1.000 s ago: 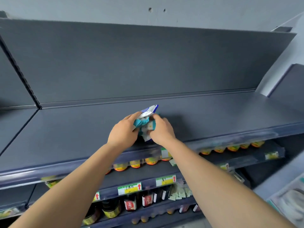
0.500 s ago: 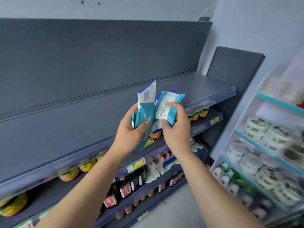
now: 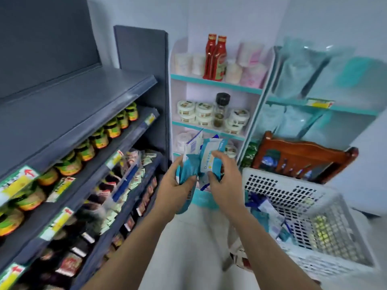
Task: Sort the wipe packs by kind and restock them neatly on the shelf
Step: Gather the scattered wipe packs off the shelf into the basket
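Left hand [image 3: 172, 187] fingers clamping teal wipe pack [image 3: 188, 169]; right hand [image 3: 226, 183] fingers pinching white-blue wipe pack [image 3: 210, 156], probably separating kinds; both hovering near left rim of white basket [image 3: 272, 186].

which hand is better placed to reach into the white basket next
Probably the right hand: the white basket sits on its side, just beyond it. Both hands grip packs, the left hand farther away.

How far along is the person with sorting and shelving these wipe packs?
Barely started, it seems. Done: no packs show on the visible part of the grey top shelf. In hand: the left hand grips teal packs, and the right hand pinches a lighter pack beside them, perhaps comparing kinds. Left: more packs lie in the white basket, and all need placing on the shelf.
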Demonstrator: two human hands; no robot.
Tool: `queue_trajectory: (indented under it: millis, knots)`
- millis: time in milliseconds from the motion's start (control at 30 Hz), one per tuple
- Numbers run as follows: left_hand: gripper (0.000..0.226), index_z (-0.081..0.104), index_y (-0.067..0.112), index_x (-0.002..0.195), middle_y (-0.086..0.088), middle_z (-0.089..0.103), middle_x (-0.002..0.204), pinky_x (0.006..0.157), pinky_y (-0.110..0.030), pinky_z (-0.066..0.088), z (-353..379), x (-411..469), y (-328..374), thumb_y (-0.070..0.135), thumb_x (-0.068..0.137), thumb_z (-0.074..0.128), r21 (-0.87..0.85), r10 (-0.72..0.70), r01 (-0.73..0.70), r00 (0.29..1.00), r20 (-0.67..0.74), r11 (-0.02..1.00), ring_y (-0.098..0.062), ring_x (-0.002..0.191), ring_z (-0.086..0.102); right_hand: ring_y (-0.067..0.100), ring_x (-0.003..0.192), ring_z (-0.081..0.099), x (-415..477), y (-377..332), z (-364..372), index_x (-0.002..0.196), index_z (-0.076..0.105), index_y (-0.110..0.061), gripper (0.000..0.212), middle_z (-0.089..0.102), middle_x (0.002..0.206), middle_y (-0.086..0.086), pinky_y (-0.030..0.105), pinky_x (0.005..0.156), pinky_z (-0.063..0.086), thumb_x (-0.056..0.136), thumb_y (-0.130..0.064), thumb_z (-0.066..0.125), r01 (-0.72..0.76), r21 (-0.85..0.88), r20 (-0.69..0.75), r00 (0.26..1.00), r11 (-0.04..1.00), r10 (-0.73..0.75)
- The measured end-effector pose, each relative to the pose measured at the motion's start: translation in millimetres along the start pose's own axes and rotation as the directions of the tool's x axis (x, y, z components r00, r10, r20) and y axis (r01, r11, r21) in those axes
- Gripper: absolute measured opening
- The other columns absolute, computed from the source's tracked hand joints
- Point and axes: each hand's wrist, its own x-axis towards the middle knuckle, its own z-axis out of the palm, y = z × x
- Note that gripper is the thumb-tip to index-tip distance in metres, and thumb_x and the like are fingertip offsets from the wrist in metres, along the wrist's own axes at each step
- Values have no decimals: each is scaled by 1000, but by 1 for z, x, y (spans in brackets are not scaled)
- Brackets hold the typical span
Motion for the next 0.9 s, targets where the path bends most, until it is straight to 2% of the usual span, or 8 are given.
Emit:
queue_trajectory:
  millis: [67,167,267,333,467,667,800,900]
  knots:
    - [54,44,24,137,8,62,114,64,-5,47,38,1,-9,4,90,62,36,-57,54,996,62,998,10,83,60,9,109,47,-5,28,-29,129,51,-23,46,52,123,-1,17,92,36,88,-3,61,-81,-34,4,997,996,81]
    - [59,41,24,141,2,58,125,72,-11,45,96,2,-24,9,89,64,100,-105,92,985,139,991,-7,99,60,13,109,48,-10,72,-72,130,49,-23,46,50,125,0,9,83,30,90,-4,58,-157,-90,5,987,984,158]
    - [60,40,28,141,1,58,129,89,-26,47,154,-1,-39,11,89,64,144,-155,128,968,195,981,-15,110,58,15,114,48,-13,118,-111,132,47,-25,47,49,129,-1,18,89,37,91,-6,58,-212,-174,50,973,962,224]
    - [59,40,30,140,3,57,127,92,-29,46,192,-4,-48,11,89,63,177,-184,145,955,231,974,-15,108,56,16,115,49,-15,149,-136,132,47,-26,47,49,129,-2,25,91,41,91,-7,58,-248,-216,80,959,944,270]
    - [57,40,30,140,9,49,114,83,-24,40,259,-7,-69,11,90,60,286,-258,172,919,297,943,-9,99,48,19,115,50,-22,208,-174,130,50,-22,47,52,128,0,29,94,42,87,-6,60,-316,-248,111,930,916,351]
    - [59,42,33,139,2,60,125,94,-35,49,315,17,-111,14,86,62,499,-386,177,852,353,848,-17,109,57,24,105,55,-22,281,-183,129,48,-23,47,58,118,4,38,88,50,85,-8,60,-442,-230,188,854,867,486]
    - [59,42,33,141,4,59,128,91,-30,47,341,42,-150,15,87,59,608,-443,149,818,367,780,-15,109,56,22,91,60,-6,323,-175,136,36,-27,55,60,113,4,36,74,52,88,-9,54,-569,-190,265,755,800,600]
    - [58,39,32,142,4,56,133,94,-30,46,357,63,-184,16,88,54,702,-455,87,816,357,707,-16,113,55,23,101,60,6,357,-162,145,25,-29,65,55,129,7,42,83,55,89,-10,52,-640,-173,333,678,749,656]
